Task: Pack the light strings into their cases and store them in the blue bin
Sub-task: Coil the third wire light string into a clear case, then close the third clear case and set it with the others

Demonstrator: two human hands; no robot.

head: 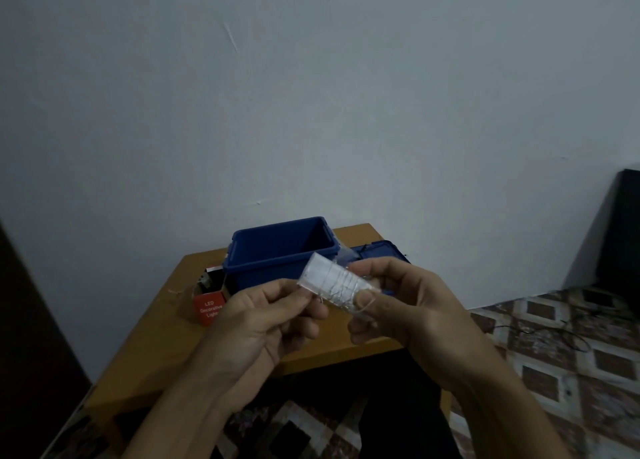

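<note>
Bench [166, 337]: small wooden top against the wall. It carries the bin, the lid and the case, crowded toward the back.

Blue bin [263, 275]: open and upright, directly behind your hands. From this angle it looks empty, but I can't see the bottom.

Lid [377, 250]: lies just right of the bin, partly hidden by your right hand.

Red case [207, 308]: sits left of the bin and looks open. A thin strand trails beside it, too faint to identify.

Left hand [263, 323]: pinches the near end of the light string [332, 282].

Right hand [398, 306]: curled round the far end, with the thumb [363, 297] pressing down on the wire wraps. The string is held in the air between both hands, in front of the bin and not yet in any case.

Risks, as judgement:
- If you lift the right thumb before the loose end is tucked, the springy wire will probably uncoil.
- The wraps look uneven. A bulging coil could jam at the mouth of the case.
- Pulling hard on wire this thin could kink or snap it.
- The case is far to the left. If you reach for it one-handed, the coil is held by a single pinch.
- Dim light makes stray loops hard to spot.
</note>
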